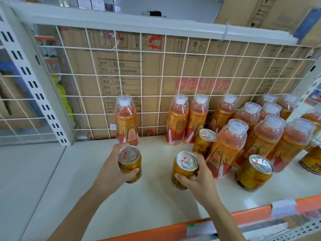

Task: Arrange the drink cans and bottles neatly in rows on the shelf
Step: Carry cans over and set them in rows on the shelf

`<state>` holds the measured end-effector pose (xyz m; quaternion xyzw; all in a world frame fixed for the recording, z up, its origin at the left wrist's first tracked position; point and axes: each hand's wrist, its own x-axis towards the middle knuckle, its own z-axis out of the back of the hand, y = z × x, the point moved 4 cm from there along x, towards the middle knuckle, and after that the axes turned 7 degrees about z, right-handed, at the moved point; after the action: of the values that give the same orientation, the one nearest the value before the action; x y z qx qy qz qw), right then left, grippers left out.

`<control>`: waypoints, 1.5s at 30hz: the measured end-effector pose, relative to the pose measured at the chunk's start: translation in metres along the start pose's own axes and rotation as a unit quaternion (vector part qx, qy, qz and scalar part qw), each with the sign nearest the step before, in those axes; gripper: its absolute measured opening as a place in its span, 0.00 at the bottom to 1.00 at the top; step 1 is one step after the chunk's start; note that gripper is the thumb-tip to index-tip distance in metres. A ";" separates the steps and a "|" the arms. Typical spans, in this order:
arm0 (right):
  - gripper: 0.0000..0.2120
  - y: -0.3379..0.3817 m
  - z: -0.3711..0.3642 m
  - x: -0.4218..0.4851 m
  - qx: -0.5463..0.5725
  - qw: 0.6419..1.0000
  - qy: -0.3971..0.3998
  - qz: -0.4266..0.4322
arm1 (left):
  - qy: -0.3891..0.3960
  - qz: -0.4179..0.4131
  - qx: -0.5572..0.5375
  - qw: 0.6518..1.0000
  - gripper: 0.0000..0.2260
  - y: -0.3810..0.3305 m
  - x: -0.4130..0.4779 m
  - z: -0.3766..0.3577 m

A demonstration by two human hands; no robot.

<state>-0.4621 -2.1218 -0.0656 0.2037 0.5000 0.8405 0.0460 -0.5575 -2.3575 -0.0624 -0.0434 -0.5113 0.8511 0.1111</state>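
A person's left hand (pixel 111 169) and right hand (pixel 199 180) each wrap a gold can on a white shelf (pixel 156 206), fingers curled round the sides and thumbs on the near face, a hold that, judging by the task, lets both be shifted into line at once. The left can (pixel 130 164) stands just in front of a lone orange bottle (pixel 126 119) at the wire grid (pixel 152 73), seemingly to start a row there. The right can (pixel 185 169) sits mid-shelf, just beside a crowded cluster of bottles (pixel 260 133) on the right. Both cans are upright, with unopened silver pull-tab lids and ribbed gold bodies. A third can (pixel 204 141) stands among the bottles and a fourth can (pixel 254 173) in front of them, neither yet in any row
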 end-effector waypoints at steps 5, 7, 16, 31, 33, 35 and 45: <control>0.30 0.014 -0.005 -0.026 0.006 1.000 -0.025 0.001 | -0.025 0.023 -0.032 0.999 0.32 0.021 -0.035 0.037; 0.30 0.021 -0.008 -0.037 0.019 0.999 -0.041 -0.003 | -0.035 0.006 -0.038 0.999 0.30 0.027 -0.050 0.055; 0.30 0.089 -0.029 -0.092 0.036 0.996 -0.083 0.018 | -0.152 -0.019 -0.051 0.987 0.31 0.052 -0.123 0.146; 0.30 0.161 -0.149 -0.141 0.098 0.989 0.083 0.068 | -0.301 0.020 -0.034 0.953 0.28 0.101 -0.293 0.281; 0.31 0.171 -0.170 -0.134 0.121 0.981 0.128 0.077 | -0.342 0.027 -0.017 0.939 0.28 0.101 -0.314 0.292; 0.32 0.183 -0.190 -0.127 0.135 0.972 0.169 0.094 | -0.386 0.044 -0.019 0.921 0.29 0.101 -0.336 0.300; 0.31 0.239 -0.279 -0.144 0.189 0.893 0.357 0.196 | -0.561 0.127 -0.022 0.817 0.26 0.096 -0.451 0.304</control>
<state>-0.4090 -2.5105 -0.0190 -0.0116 0.5820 0.7382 -0.3409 -0.1898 -2.7679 -0.0212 0.3748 -0.4931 0.7232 -0.3054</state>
